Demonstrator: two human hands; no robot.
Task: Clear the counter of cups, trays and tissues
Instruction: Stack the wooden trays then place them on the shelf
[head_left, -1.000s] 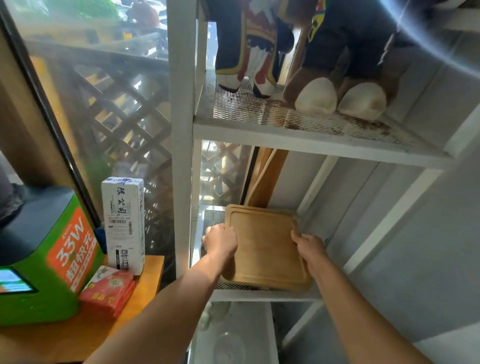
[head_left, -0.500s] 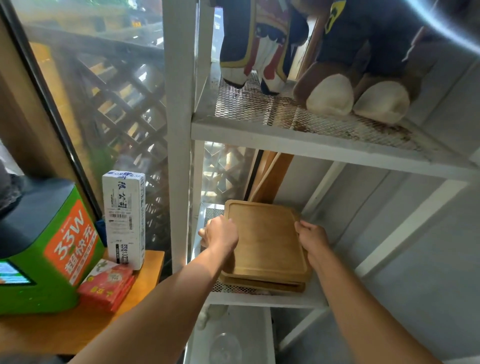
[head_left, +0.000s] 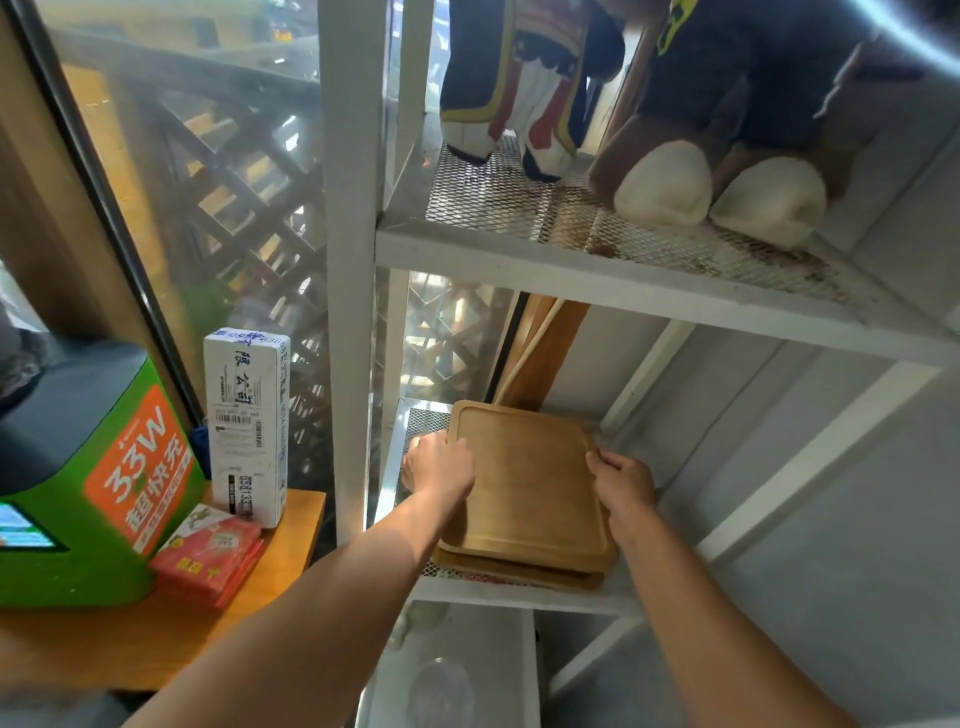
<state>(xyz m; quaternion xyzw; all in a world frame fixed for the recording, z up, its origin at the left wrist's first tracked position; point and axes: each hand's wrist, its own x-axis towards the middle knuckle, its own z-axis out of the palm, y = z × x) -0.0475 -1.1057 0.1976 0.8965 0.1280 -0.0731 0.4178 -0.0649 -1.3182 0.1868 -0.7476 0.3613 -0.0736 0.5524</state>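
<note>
Left hand (head_left: 439, 467) and right hand (head_left: 621, 480) grip opposite edges of a wooden tray (head_left: 530, 483) atop another on the mesh shelf (head_left: 519, 592).

I see honey-brown wooden trays (head_left: 530, 488) on a white shelf frame (head_left: 353, 260) whose mesh (head_left: 519, 208) carries rusty brown stains. Above sit plush toys, one navy with red, white and yellow trim (head_left: 519, 93), another brown with cream feet (head_left: 722, 192). At my left stand a green charger box (head_left: 78, 519) with an orange panel, a white carton (head_left: 247, 426) and a red packet (head_left: 208, 561).
</note>
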